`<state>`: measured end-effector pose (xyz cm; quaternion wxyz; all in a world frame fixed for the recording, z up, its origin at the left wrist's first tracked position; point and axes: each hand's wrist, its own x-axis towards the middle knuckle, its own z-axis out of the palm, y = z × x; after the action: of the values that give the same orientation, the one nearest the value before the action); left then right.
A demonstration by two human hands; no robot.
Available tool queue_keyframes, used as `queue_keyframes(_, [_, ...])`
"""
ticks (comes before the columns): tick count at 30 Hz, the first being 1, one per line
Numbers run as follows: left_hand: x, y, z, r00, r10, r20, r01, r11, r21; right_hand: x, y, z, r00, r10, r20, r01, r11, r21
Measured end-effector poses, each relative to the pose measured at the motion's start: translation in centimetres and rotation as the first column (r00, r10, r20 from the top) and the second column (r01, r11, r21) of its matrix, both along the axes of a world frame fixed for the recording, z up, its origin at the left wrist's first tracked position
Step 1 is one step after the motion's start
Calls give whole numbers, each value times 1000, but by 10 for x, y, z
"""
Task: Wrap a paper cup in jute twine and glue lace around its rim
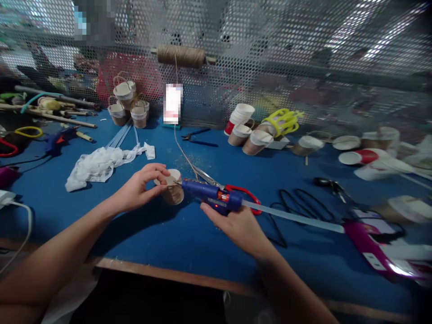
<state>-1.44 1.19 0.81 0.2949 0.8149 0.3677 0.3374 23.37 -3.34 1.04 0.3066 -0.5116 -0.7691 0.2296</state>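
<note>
My right hand (236, 220) is wrapped round the grip of a blue hot glue gun (211, 193), its nozzle pointing left at the rim of a small cup. A long pale glue stick (293, 217) sticks out of the gun's back end. The twine-covered paper cup (174, 193) stands upright on the blue table (141, 238). With curled fingers my left hand (143, 186) grips the cup at its left rim; the fingertips partly cover the opening. Red-handled scissors (243, 191) lie behind the gun, partly hidden by it.
A twine spool (182, 56) hangs on the mesh panel, its strand running down to the table. Crumpled white cloth (96, 166) lies left. Finished little baskets (130, 103) stand back left, more cups (258, 141) back right. Pliers (200, 137), a black cord (300, 204) and a purple power strip (366, 247) lie around.
</note>
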Motion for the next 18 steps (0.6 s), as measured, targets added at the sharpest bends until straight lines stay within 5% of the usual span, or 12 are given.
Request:
queue_keyframes(13, [0,1,-2,999,8,41,-9,1000,18,4,0,-3,933,128,336,-201,961,191])
queue_keyframes(18, [1,0,1,999,5,37,-6,1000,1,2,0,-2,979,78,189,-107,983,149])
